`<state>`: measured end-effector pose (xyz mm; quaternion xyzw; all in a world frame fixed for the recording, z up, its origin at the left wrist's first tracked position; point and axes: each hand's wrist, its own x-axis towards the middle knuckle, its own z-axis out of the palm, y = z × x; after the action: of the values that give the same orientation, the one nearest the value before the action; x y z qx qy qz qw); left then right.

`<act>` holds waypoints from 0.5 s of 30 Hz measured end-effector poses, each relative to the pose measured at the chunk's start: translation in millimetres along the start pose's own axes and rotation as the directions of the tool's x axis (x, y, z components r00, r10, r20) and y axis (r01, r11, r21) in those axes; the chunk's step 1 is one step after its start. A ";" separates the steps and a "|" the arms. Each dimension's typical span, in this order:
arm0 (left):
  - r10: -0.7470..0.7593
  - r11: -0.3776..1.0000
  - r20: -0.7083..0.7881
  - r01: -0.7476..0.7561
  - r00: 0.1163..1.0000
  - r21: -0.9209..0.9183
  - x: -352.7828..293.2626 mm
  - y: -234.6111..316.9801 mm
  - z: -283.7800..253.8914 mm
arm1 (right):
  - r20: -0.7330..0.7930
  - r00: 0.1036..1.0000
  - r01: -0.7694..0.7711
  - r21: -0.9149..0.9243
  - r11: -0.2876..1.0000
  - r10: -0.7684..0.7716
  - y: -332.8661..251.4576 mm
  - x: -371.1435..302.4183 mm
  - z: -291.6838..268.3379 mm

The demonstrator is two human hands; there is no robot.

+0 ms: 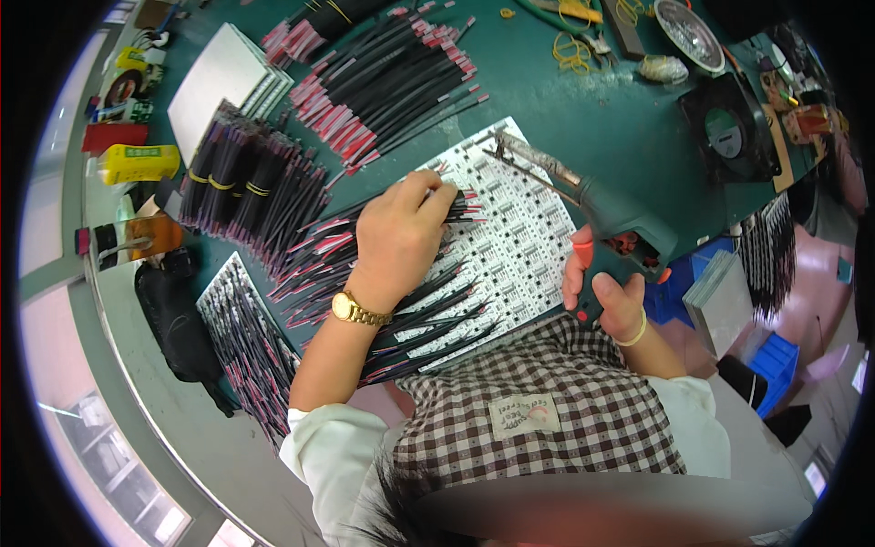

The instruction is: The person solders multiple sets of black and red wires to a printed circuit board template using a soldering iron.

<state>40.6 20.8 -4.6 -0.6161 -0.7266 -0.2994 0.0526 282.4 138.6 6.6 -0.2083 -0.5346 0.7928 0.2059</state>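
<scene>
My left hand [401, 232] rests on a white printed circuit panel [515, 246], fingers pinched on the stripped end of a thin black-and-red wire [460, 208]. A gold wristwatch [351, 310] is on that wrist. My right hand [606, 292] grips the green handle of a pistol-type soldering gun [624, 237]. Its metal tip [504, 146] points up-left over the panel's far edge, apart from my left fingers. Loose black-and-red wires [428, 314] lie fanned across the panel under my left forearm.
Bundles of black-and-red wires [392, 77] lie on the green bench, more banded ones [251, 187] at left. A white panel stack [219, 82], a yellow bottle [137, 162], a black fan [729, 132], rubber bands [570, 50] and blue bins [679, 292] surround the work.
</scene>
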 end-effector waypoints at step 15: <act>-0.084 0.996 -0.109 0.088 0.990 0.027 -7.5 -5.3 2.7 | -0.012 0.985 -0.174 -0.133 0.976 0.174 -11.0 -13.6 2.6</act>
<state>38.2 15.3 -12.1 -0.5663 -0.7532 -0.3228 0.0885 293.4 132.9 19.2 -0.2678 -0.5660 0.7702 0.1216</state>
